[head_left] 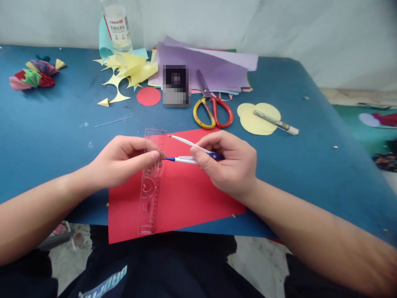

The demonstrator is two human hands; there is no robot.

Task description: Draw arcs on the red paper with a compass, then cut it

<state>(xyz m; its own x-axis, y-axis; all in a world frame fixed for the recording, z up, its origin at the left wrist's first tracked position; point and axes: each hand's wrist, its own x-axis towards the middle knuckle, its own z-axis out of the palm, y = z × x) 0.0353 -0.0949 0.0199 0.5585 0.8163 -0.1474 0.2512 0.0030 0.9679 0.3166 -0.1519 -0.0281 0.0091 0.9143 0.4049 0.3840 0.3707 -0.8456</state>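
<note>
My right hand (pixel 228 163) grips a white and blue drawing compass (pixel 186 152) with its two legs spread toward the left. My left hand (pixel 124 159) pinches the tip of the lower leg, over a clear plastic ruler (pixel 151 194). The ruler lies lengthwise on a red paper sheet (pixel 189 198), which overhangs the near edge of the blue table (pixel 49 132).
Red and yellow scissors (pixel 212 111) lie behind the sheet, next to yellow paper circles (pixel 252 120) with a pen-like tool (pixel 276 122). Farther back are a red paper circle (pixel 149 96), purple paper sheets (pixel 214 66), yellow paper scraps (pixel 127 72), a clear bottle (pixel 117 25) and folded paper flowers (pixel 32 76).
</note>
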